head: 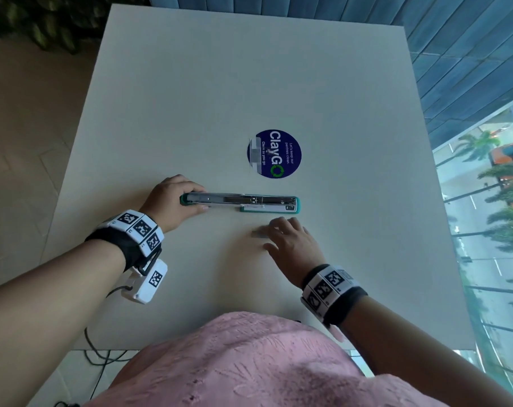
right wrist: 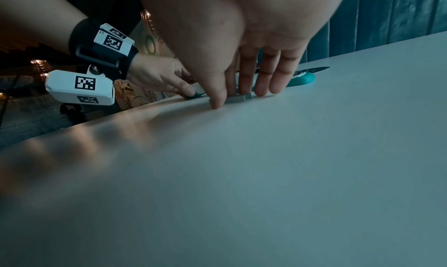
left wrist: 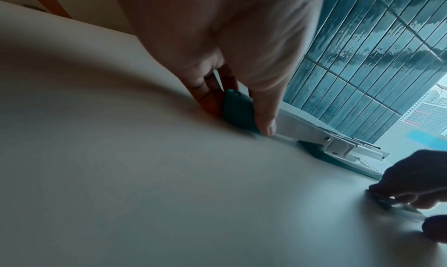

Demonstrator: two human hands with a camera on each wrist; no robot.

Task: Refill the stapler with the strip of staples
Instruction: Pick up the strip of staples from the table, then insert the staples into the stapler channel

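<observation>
Nearest the head camera: a pink garment [head: 243,359] on the person's torso, against the near edge of the table [head: 249,83]. Both forearms reach out from it; each wrist carries a black strap with white marker blocks.

Left hand [head: 173,201]: thumb and fingers curled round the green left end of the stapler [head: 240,203], pinning it to the table. The left wrist view confirms the thumb on the near side and fingers on the far side.

Stapler: lies folded out flat, running left to right across the middle of the table, metal channel facing up. No staples can be made out in the channel, though detail is too fine to be certain.

Right hand [head: 290,245]: palm down over the strip [head: 259,232], just near of the stapler's right half. In the right wrist view the thumb sits at the near side of the strip and the fingers at the far side, closing on it. The strip rests on the table, not lifted. Judged a pinch being formed rather than a secure hold.

Progress: opening is done. Remaining: lift the strip, seat it in the channel, close the stapler. Roughly a third complete, by my estimate.

Surface: plain white tabletop with a round blue sticker [head: 274,154] beyond the stapler. A dark cable [head: 96,353] hangs below the near left edge.

Room: blue-green tiled wall [head: 425,39] at the far and right sides; a window at right overlooks a street with palms. Foliage at top left; tan floor at left.
</observation>
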